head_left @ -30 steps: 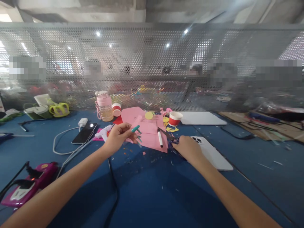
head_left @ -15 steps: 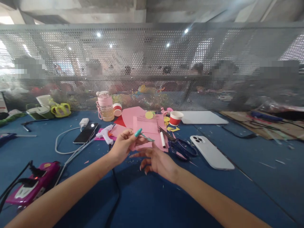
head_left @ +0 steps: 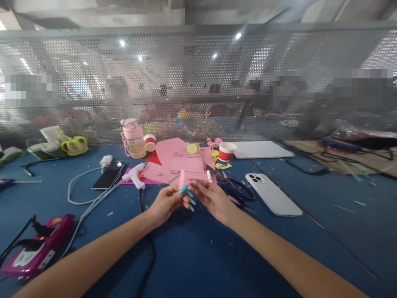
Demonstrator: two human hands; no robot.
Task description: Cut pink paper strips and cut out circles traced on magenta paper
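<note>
My left hand point(head_left: 170, 201), with long turquoise nails, pinches a narrow pink paper strip point(head_left: 182, 178) that stands up from the fingertips. Close beside it, my right hand point(head_left: 214, 199) has its thumb and fingers drawn together near the strip's right side. Whether the right fingertips hold an edge of it is too small to tell. Behind both hands lie pink paper sheets point(head_left: 186, 162), the upper one with dark ruled lines. A white marker point(head_left: 209, 176) and dark-handled scissors point(head_left: 238, 189) are just beyond my right hand. To the left, a white glue gun point(head_left: 135, 175) rests on magenta paper.
A pink-lidded bottle point(head_left: 134, 138), a red-and-white paper cup point(head_left: 226, 152) and a second cup point(head_left: 150, 142) stand behind. A white phone point(head_left: 273, 194) lies right; a black phone point(head_left: 109, 175) and a magenta power strip point(head_left: 40, 246) lie left. A perforated metal screen point(head_left: 186, 66) closes the back.
My right hand has risen and moved in to the left hand, its spread fingers now drawn together. My left hand has turned and lowered slightly with the strip. The view has shifted a little.
</note>
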